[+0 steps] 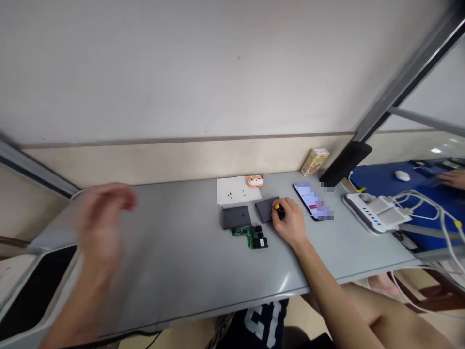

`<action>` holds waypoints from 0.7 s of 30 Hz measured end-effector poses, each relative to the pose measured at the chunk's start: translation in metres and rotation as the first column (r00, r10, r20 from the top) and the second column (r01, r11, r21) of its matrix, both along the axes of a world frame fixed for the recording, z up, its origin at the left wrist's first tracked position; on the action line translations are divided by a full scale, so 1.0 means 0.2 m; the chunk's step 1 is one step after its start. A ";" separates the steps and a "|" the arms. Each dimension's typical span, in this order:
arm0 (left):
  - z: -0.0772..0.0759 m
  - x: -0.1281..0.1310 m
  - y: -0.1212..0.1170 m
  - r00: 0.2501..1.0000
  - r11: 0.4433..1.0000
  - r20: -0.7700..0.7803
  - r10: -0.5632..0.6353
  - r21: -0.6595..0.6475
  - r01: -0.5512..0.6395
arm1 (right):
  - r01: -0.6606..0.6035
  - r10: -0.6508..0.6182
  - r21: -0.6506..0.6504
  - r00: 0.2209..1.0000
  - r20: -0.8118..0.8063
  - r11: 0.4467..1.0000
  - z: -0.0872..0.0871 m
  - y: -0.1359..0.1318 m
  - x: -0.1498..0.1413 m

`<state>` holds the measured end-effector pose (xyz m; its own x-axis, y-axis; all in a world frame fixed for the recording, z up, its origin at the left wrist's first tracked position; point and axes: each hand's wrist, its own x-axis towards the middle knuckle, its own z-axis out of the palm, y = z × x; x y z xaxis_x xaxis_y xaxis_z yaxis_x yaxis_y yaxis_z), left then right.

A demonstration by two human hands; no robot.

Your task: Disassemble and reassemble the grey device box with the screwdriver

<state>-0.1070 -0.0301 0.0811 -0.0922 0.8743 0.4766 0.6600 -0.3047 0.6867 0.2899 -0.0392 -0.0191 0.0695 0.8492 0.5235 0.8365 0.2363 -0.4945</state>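
My right hand is closed around a small screwdriver with a black and yellow handle; its thin shaft points right, toward the phone. Under and beside that hand lies a dark grey casing half. A second dark grey casing piece rests to its left. Just in front of them is a green circuit board with black parts. Several tiny dark screws lie on a white sheet of paper behind. My left hand is raised over the table's left side, its fingers smeared by motion.
An orange animal-faced case sits on the paper's corner. A lit phone, a small carton, a black cylinder and a white power strip with cables stand at right. Beyond, another person's hand rests near a blue desk surface.
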 end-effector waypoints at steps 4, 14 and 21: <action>-0.20 0.24 0.08 0.906 0.921 -0.182 -0.381 -0.155 0.357 | -0.039 0.038 0.028 0.999 0.023 0.999 0.03 -0.03 -0.02; -0.40 0.43 0.20 0.704 0.779 -0.333 -0.627 -0.238 0.580 | -0.394 0.432 -0.206 0.881 0.193 0.895 0.06 -0.32 -0.11; -0.43 0.38 0.20 0.725 0.787 -0.308 -0.616 -0.191 0.587 | -0.140 0.149 -0.060 0.971 0.187 0.988 0.02 -0.28 -0.07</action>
